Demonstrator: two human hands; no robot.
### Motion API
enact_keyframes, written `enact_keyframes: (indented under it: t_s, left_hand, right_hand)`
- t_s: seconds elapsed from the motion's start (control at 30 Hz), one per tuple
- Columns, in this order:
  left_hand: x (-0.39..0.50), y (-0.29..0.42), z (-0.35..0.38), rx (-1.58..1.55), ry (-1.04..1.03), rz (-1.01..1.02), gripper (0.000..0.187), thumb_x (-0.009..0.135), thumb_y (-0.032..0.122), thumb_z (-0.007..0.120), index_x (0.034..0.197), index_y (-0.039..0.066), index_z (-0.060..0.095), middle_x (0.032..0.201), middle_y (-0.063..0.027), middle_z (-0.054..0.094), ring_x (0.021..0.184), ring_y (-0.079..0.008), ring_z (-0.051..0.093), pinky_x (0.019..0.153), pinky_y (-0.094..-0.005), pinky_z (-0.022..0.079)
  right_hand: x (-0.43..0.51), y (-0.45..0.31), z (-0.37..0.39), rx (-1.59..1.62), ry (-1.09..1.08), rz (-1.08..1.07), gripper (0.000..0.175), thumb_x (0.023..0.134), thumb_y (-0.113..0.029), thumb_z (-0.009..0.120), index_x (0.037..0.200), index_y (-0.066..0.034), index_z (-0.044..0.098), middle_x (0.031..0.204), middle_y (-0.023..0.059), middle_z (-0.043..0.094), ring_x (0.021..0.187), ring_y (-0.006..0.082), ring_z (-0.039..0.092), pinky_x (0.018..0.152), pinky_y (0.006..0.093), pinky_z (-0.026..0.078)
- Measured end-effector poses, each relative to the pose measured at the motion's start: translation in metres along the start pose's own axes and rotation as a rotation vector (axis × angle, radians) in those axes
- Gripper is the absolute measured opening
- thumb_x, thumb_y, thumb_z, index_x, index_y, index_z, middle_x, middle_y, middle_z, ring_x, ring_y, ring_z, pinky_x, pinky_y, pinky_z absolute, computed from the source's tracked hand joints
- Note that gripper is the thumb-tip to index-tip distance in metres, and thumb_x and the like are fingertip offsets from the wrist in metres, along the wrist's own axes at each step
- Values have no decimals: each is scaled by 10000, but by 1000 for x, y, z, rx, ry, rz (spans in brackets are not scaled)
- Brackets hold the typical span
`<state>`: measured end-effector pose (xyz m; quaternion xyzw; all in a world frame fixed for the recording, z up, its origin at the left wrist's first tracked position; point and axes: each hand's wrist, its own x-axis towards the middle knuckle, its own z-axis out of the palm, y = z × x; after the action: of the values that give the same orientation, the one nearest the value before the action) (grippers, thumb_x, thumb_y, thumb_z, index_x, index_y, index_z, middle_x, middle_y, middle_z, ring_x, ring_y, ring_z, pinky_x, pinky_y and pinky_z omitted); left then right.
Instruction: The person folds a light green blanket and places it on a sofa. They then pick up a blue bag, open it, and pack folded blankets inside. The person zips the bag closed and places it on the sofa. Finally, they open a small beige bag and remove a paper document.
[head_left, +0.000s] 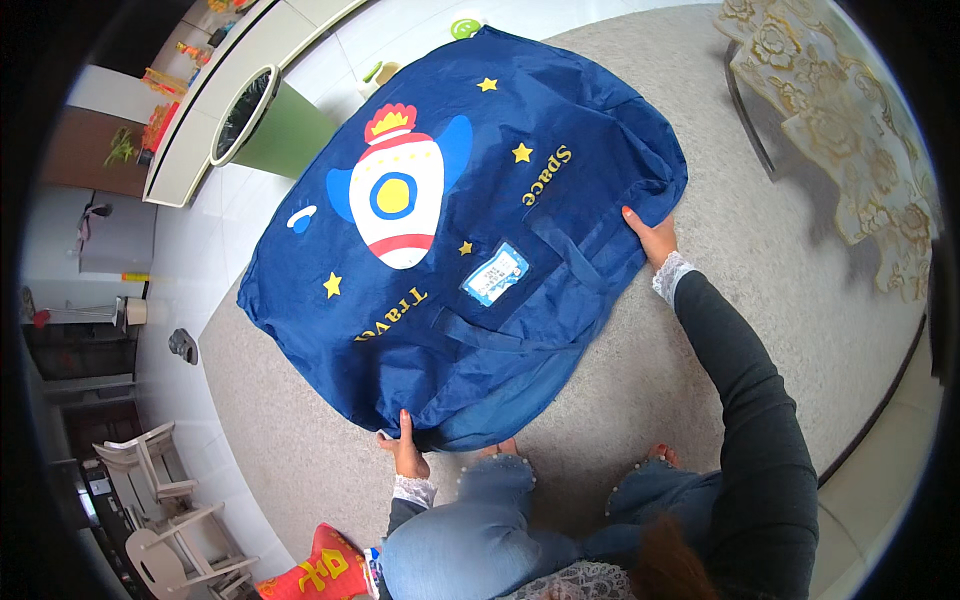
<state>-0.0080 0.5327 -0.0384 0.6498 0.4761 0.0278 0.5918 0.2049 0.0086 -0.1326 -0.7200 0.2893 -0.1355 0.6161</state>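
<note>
A large navy fabric storage bag (450, 225) spreads out in front of me, printed with a rocket, yellow stars and lettering. My left hand (407, 454) grips its near left corner, thumb on top. At the right end, my right hand (654, 235) pinches the bag's edge with the thumb over the fabric and the fingers hidden beneath. Two webbing handles (566, 251) lie slack on the near half. Between them sits a clear label pocket (495, 274) holding a card with writing.
Grey carpet (285, 390) lies under the bag. Beyond it stand a green waste bin (289, 131) and a white cabinet (225, 90). A patterned tablecloth (840, 135) hangs at right; a red cushion (322, 566) and pale chairs (180, 540) are at lower left.
</note>
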Motion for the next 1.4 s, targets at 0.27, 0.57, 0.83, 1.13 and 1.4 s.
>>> enact_keyframes:
  t_s: [0.27,0.57,0.83,1.13,1.4]
  left_hand:
    - [5,6,-12,33,-178,-245,727,813,488,768,1329,68,476,1296,-100,560,1168,-239,554,946,-394,460]
    - [4,10,-21,-42,-428,121,476,1007,389,515,1259,-14,542,1231,-121,627,1070,-230,632,932,-359,501]
    - [-46,123,-53,-424,-383,278,459,1002,344,487,1330,24,522,1297,-103,601,1185,-244,571,1033,-408,438]
    - [-130,236,-48,188,-291,1097,470,1025,358,402,1355,37,497,1258,-123,589,1124,-264,578,959,-380,481]
    - [-140,269,-48,-457,-577,830,521,1018,428,405,1408,83,437,1378,-137,513,1241,-281,509,1076,-424,398]
  right_hand:
    - [0,-25,-19,94,-76,323,493,833,-160,728,1160,163,549,1110,262,646,975,298,670,853,373,546]
    - [-35,-86,-48,192,-303,171,358,920,-102,590,1231,73,557,1180,162,654,1019,238,652,950,337,487]
    - [-61,-246,-78,358,-318,-27,301,896,-98,601,1158,48,628,1128,116,681,1001,185,643,928,305,478]
    - [-60,-361,-86,790,-295,-172,211,863,-46,669,1061,26,658,987,103,719,858,178,693,846,293,537]
    - [-17,-417,-119,845,-229,-41,127,861,-2,655,986,-25,647,966,80,704,876,184,682,813,309,547]
